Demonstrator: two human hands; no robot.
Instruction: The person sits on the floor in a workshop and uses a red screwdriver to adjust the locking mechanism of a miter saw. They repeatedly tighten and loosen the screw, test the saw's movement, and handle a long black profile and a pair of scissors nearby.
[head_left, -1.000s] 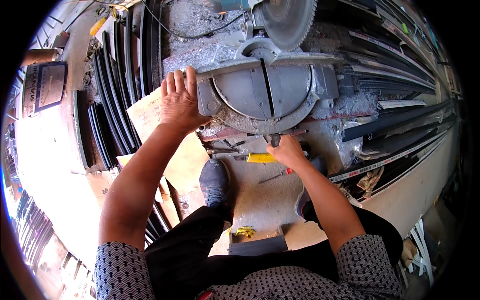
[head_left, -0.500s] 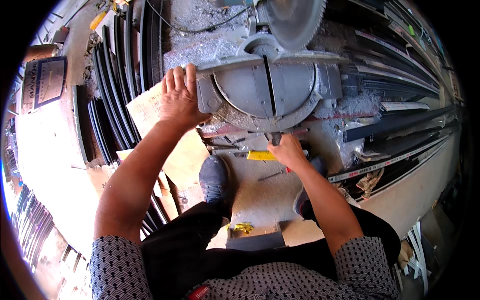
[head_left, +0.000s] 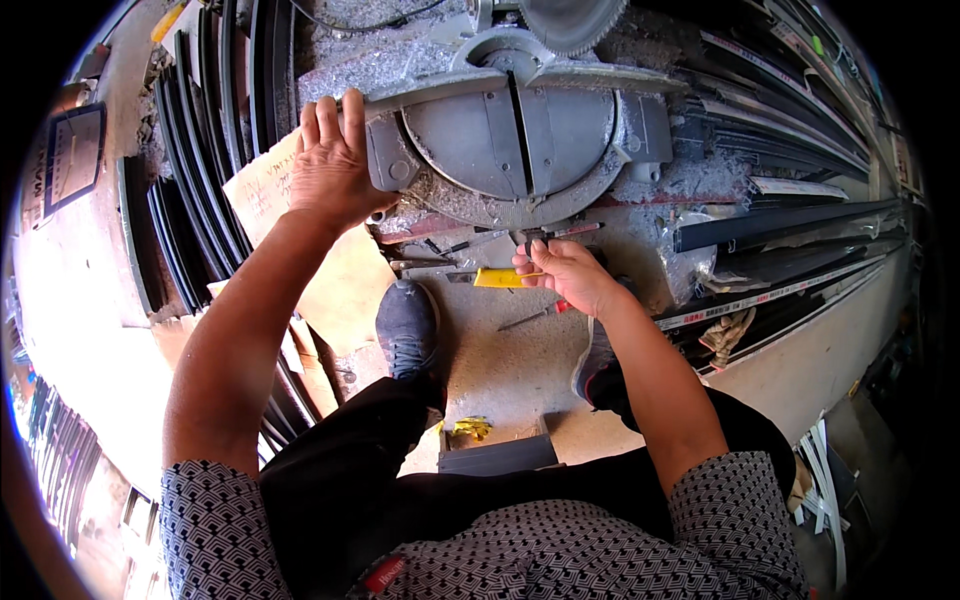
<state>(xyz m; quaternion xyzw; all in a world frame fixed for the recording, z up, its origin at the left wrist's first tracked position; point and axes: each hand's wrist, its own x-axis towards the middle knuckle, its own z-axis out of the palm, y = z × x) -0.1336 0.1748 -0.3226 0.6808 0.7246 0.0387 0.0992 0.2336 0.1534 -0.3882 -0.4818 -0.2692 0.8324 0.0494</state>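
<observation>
My left hand (head_left: 335, 172) is spread over the left end of the grey miter saw base (head_left: 455, 140), its thumb hooked at the front and its fingers reaching past the back fence. Metal shavings coat the saw, and its round toothed blade (head_left: 572, 22) is raised above the slot. My right hand (head_left: 568, 272) hovers just in front of the saw's front edge, palm turned upward. Its fingers are loosely bent and apart, with nothing visible in them. Close below its fingertips lies a yellow-handled tool (head_left: 500, 278), and near that a screwdriver (head_left: 545, 313) with a red end.
Cardboard (head_left: 345, 285) lies under my left forearm. Dark metal profiles (head_left: 195, 150) lie at the left, and more profiles (head_left: 800, 215) are stacked at the right with a work glove (head_left: 728, 335) on them. My shoes (head_left: 408, 320) stand among the tools on the floor.
My right hand has come off a dark handle at the saw's front; its palm has turned up and its fingers have loosened. My left hand stays on the saw. The whole view has shifted slightly.
</observation>
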